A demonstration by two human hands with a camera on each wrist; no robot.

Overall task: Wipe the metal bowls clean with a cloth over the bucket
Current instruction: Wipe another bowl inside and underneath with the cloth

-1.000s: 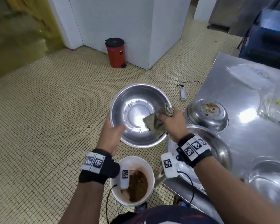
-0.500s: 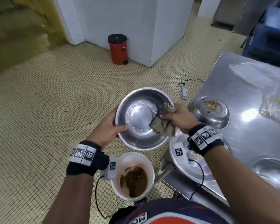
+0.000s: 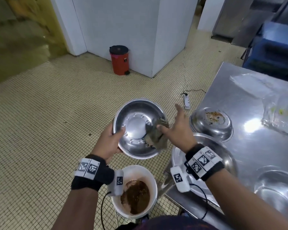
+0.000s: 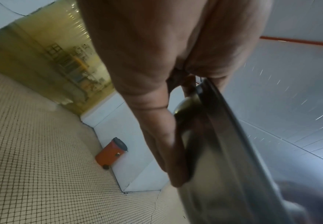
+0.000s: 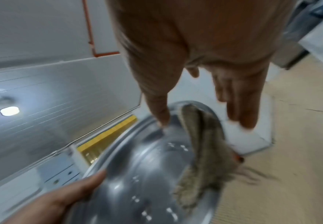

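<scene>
My left hand (image 3: pixel 106 143) grips a shiny metal bowl (image 3: pixel 136 128) by its left rim, thumb inside and fingers (image 4: pixel 157 136) behind, and holds it tilted above the white bucket (image 3: pixel 150 176) of brown waste. A grey-brown cloth (image 3: pixel 155 137) hangs over the bowl's right rim. My right hand (image 3: pixel 176 128) is beside it with fingers straight and spread, the thumb by the cloth. In the right wrist view the cloth (image 5: pixel 201 145) drapes on the bowl (image 5: pixel 137 174) between thumb and fingers (image 5: pixel 237 103), with nothing pinched.
On the steel table (image 3: pixel 239 90) at right sit an upturned bowl with food residue (image 3: pixel 211 123), a large basin (image 3: pixel 223 156) under my right wrist and another bowl (image 3: pixel 276 185). A red pedal bin (image 3: pixel 119 60) and a power strip (image 3: pixel 187 101) are on the tiled floor.
My right hand held the bunched cloth against the bowl's inside; it has now spread its fingers and let go, leaving the cloth on the rim. The left hand keeps its grip.
</scene>
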